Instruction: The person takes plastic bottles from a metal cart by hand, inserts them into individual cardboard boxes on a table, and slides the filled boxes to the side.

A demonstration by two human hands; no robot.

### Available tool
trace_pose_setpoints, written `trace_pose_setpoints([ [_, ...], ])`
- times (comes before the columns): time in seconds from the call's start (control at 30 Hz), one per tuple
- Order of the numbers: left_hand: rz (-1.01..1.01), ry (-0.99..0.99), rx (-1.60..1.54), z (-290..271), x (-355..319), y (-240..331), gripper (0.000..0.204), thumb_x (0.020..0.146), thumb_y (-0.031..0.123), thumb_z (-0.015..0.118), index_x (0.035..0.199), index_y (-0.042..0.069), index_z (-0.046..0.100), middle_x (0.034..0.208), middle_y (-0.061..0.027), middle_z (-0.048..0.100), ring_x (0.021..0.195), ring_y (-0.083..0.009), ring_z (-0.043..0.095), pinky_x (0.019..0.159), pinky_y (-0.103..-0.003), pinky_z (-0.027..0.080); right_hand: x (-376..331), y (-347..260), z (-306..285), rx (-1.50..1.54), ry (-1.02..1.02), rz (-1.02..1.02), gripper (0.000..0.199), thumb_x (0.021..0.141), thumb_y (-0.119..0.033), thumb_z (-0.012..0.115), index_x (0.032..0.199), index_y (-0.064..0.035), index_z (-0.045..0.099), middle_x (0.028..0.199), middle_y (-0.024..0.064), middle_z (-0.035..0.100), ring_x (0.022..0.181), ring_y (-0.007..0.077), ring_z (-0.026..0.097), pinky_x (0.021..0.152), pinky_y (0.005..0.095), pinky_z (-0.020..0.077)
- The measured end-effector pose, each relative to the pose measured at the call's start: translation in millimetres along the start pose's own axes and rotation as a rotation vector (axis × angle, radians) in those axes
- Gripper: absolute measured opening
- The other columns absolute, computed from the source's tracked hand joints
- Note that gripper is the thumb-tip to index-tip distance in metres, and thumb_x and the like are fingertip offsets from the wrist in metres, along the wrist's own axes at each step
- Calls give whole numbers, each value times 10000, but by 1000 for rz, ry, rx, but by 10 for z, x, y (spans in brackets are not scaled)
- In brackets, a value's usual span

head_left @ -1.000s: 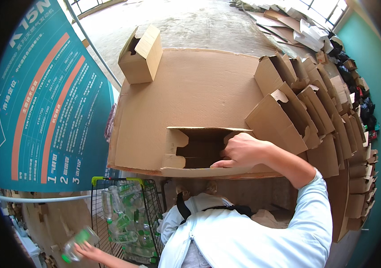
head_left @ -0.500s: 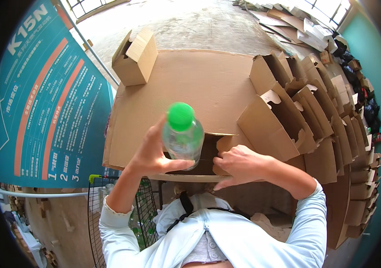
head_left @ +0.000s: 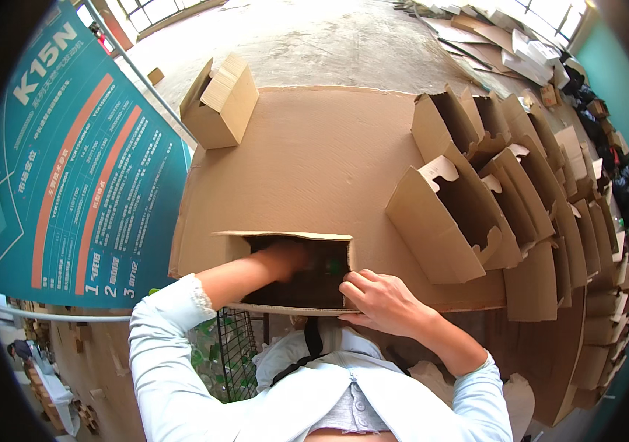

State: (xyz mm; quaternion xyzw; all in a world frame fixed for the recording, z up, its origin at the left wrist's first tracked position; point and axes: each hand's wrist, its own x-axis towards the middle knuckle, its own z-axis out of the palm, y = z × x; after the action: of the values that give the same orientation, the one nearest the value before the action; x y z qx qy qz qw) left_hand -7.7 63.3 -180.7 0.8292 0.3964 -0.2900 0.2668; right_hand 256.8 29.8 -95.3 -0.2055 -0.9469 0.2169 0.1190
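An open cardboard box (head_left: 277,308) lies at the near edge of the cardboard-covered table (head_left: 292,162). My left hand (head_left: 285,259) reaches into its dark opening from the left, blurred and shaded, so its fingers cannot be made out. Just right of that hand, a bottle's green cap (head_left: 335,267) shows dimly inside the box; the bottle's body is lost in shadow. With bent fingers, my right hand (head_left: 384,298) grips the box's right edge, thumb stretched along the near side.
Several open cardboard boxes (head_left: 447,228) crowd the table's right side. One closed-up box (head_left: 222,103) stands at the far left corner. A wire basket (head_left: 237,353) of green-capped bottles is below the near edge. A blue banner (head_left: 86,184) rises on the left.
My left hand has taken the bottle down into the box, moving out of plain sight. The box's opening now shows wider and further left, and my right hand has closed on its edge.
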Motion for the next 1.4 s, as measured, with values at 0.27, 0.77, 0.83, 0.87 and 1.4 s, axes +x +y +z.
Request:
trace_pose_setpoints([
  [0.27, -157, 206, 48, -155, -155, 72, 193, 838, 156, 645, 998, 97, 737, 994, -156, 720, 952, -319, 694, 821, -432, 555, 103, -6, -30, 44, 16, 94, 462, 762, -310, 798, 1040, -48, 538, 1053, 115, 607, 969, 305, 630, 752, 382, 541],
  [0.77, -1528, 571, -1150, 4688, -2769, -238, 546, 680, 243, 830, 1125, 2, 624, 1043, -163, 700, 980, -312, 673, 850, -380, 521, 307, -267, -99, 62, 14, 340, 527, 628, -68, 846, 1058, -44, 543, 960, 118, 599, 772, 270, 610, 717, 364, 509],
  [0.83, -1568, 812, -1114, 5335, -2379, 113, 732, 660, 248, 843, 1289, 1, 561, 1217, -214, 635, 1152, -340, 604, 981, -432, 482, 319, -285, -76, 32, 32, 351, 540, 620, -55, 843, 1068, -45, 542, 959, 119, 596, 770, 273, 607, 722, 362, 507],
  [0.87, -1695, 484, -1218, 5305, -2281, 96, 774, 647, 225, 851, 1325, 36, 527, 1304, -211, 572, 1205, -349, 562, 994, -432, 472, 328, -327, -65, 30, 24, 399, 562, 610, -44, 842, 1082, -47, 537, 963, 119, 595, 777, 274, 600, 733, 364, 503],
  [1.4, -1498, 785, -762, 4972, -2380, 135, 766, 540, 193, 910, 1214, 48, 576, 1145, -152, 640, 1092, -363, 584, 942, -470, 448, 258, -491, -32, 51, 69, 556, 558, 712, -117, 822, 1167, -25, 512, 1121, 147, 602, 920, 324, 621, 828, 399, 517],
])
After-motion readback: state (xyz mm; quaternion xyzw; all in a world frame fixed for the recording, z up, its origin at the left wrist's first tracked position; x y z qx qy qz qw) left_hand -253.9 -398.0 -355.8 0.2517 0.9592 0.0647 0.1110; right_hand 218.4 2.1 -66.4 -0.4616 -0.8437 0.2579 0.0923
